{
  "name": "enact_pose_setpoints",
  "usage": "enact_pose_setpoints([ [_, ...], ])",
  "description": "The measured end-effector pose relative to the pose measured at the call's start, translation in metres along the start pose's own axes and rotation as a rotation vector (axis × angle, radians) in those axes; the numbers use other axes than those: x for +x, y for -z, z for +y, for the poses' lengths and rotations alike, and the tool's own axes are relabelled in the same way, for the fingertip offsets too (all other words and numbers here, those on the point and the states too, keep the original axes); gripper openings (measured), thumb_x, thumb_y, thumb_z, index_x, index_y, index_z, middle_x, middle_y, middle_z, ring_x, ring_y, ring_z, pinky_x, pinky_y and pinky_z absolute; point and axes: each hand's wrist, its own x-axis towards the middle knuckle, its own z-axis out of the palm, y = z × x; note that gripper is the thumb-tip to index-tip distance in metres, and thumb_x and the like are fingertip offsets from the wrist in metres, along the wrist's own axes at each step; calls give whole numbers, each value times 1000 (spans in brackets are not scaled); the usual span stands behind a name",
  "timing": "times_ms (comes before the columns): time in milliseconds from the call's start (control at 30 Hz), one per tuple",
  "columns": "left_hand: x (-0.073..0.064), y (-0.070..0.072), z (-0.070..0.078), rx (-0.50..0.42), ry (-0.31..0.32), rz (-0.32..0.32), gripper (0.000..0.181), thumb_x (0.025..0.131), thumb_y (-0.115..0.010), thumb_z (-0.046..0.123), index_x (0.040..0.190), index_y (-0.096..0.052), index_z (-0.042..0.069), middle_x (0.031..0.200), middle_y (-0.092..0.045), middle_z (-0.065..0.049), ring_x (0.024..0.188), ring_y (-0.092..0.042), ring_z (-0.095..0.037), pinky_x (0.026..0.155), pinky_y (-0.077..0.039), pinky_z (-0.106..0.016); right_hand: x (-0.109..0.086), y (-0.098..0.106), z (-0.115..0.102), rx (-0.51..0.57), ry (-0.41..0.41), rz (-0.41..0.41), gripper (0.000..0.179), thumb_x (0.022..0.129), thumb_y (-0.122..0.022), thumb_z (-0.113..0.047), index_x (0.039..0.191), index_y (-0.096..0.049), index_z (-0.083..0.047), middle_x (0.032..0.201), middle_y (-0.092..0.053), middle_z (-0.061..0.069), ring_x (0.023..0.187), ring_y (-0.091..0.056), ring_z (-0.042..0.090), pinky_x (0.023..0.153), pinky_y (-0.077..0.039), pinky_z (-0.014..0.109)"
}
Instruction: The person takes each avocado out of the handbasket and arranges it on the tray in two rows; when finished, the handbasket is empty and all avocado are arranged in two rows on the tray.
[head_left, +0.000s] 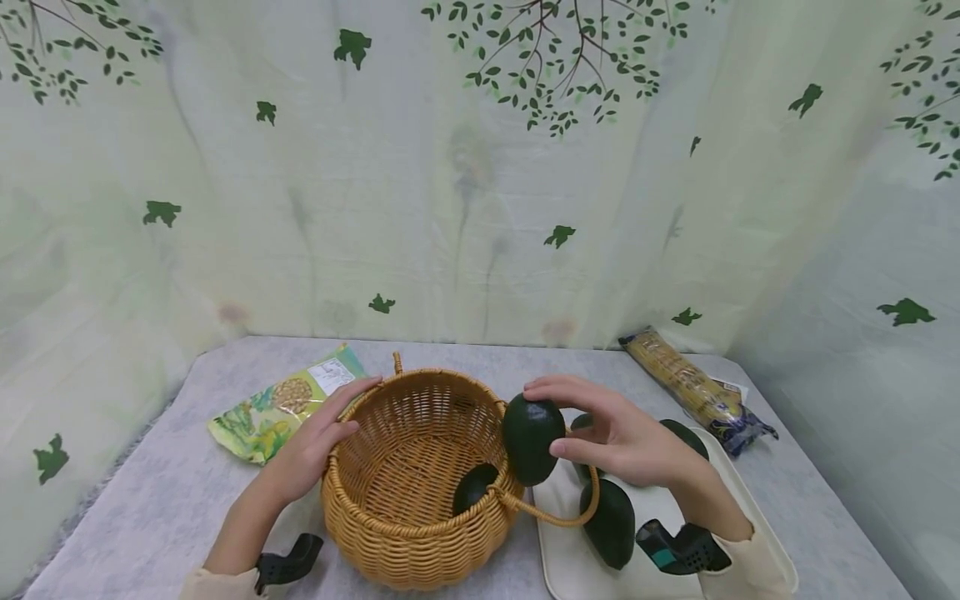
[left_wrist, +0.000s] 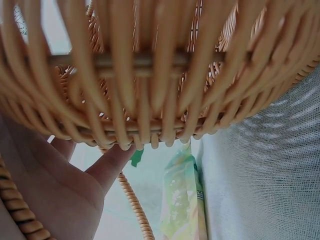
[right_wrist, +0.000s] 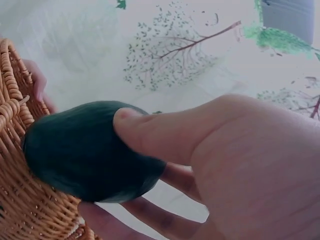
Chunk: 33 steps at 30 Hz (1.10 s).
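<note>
One avocado [head_left: 533, 439] | pinched by right grip [head_left: 618, 435], between thumb and fingers | left grip [head_left: 315, 446] touching basket [head_left: 416, 554]

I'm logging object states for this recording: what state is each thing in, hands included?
Basket: upright, open-topped, one avocado visible inside.
Basket handle: swung outward, over the tray's edge.
Tray: flat, bearing avocados.
Held avocado: at the basket's rim, gripped.
Right hand: gripping that avocado.
Left hand: resting on the basket's rim.
Green bag: lying down; seal unclear.
Long packet: lying down; seal unclear.
</note>
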Motion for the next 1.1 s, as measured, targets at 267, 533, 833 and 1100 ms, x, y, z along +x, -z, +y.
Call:
enact_pose_setpoints([
  [267,-1,1,0,2,11,-4,51,111,-36,15,162,-34,16,163,-33,-17,150,-26,-48,108,-26,-77,-17,6,5,24,-34,20,57,101,-62,0,154,-45,-13,159,-38,15,130,-59,20,93,-58,41],
  [533,-1,1,0,2,8,0,51,111,-37,16,161,-35,19,163,-34,-17,149,-27,-48,107,-26,-77,-39,12,11,-18,-91,76,60,98,-66,-1,153,-47,-16,156,-44,7,130,-57,16,92,-58,38],
  [833,4,2,2,10,13,5,51,110,-37,15,161,-35,18,163,-34,-16,150,-27,-46,108,-26,-77,-68,24,22,-30,-98,108,59,99,-63,4,154,-46,-9,154,-48,7,128,-60,13,89,-59,36],
  [1100,2,-2,0,11,41,-7,51,111,-36,15,162,-34,20,164,-33,-15,150,-26,-46,108,-26,-77,-95,28,24,-21,-123,138,59,99,-61,7,154,-44,-7,155,-46,10,131,-58,13,94,-56,31],
])
